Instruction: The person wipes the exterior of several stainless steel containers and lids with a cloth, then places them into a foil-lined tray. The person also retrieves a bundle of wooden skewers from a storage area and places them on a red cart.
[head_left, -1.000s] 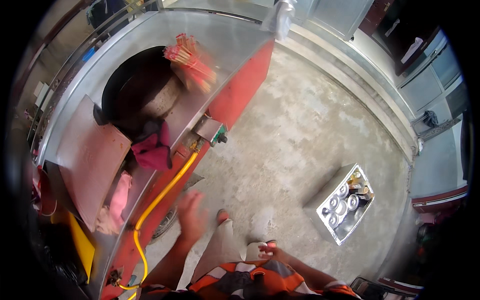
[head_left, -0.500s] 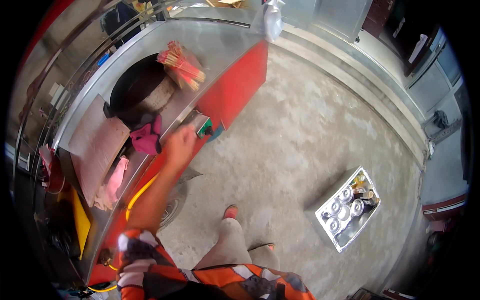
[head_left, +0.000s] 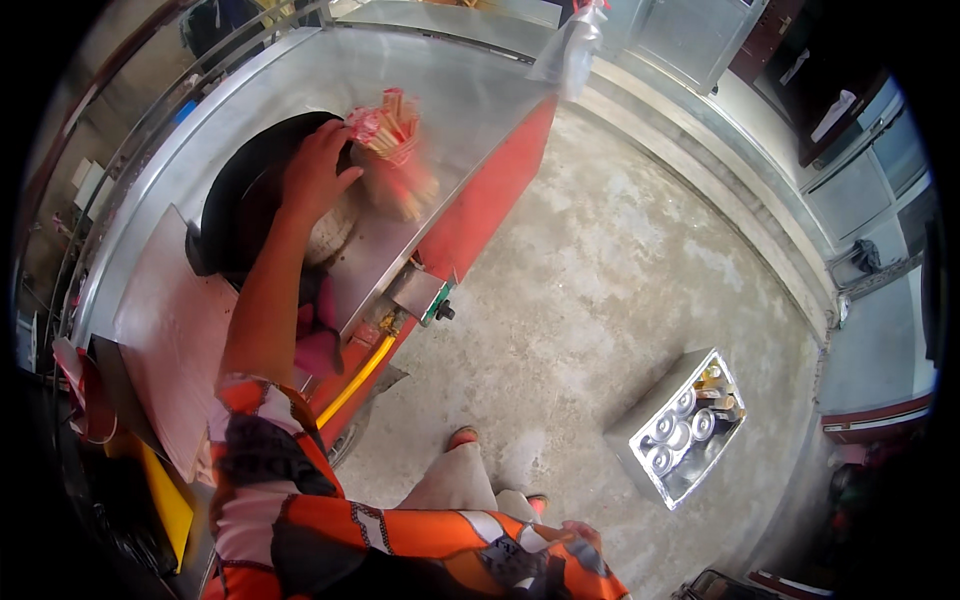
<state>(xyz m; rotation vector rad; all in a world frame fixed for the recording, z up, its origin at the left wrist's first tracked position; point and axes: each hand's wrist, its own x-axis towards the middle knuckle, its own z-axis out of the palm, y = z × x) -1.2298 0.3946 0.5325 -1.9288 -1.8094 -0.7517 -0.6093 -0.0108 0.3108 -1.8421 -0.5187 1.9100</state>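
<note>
Over the black wok (head_left: 226, 215), my left hand (head_left: 318, 172) reaches out with its fingers apart and nothing in its grasp. Its fingertips are beside a bundle of thin wooden sticks (head_left: 392, 150) with pink-red wrapping; whether they touch it I cannot tell. The bundle is blurred and stands at the wok's right side on the metal counter (head_left: 480, 85). Below my left forearm a magenta cloth item (head_left: 322, 340) is partly hidden. Only a small part of my right hand (head_left: 583, 535) shows, low beside my orange patterned shirt, its fingers unclear.
A control box (head_left: 420, 292) with a black knob juts from the red counter front, above a yellow hose (head_left: 358, 380). A pale board (head_left: 165, 325) leans left of the wok. On the concrete floor stands a foam box (head_left: 640, 440) of bottles and cans.
My left hand has moved from the control box up and over the wok, beside the stick bundle. Part of my right hand has come into view at the bottom.
</note>
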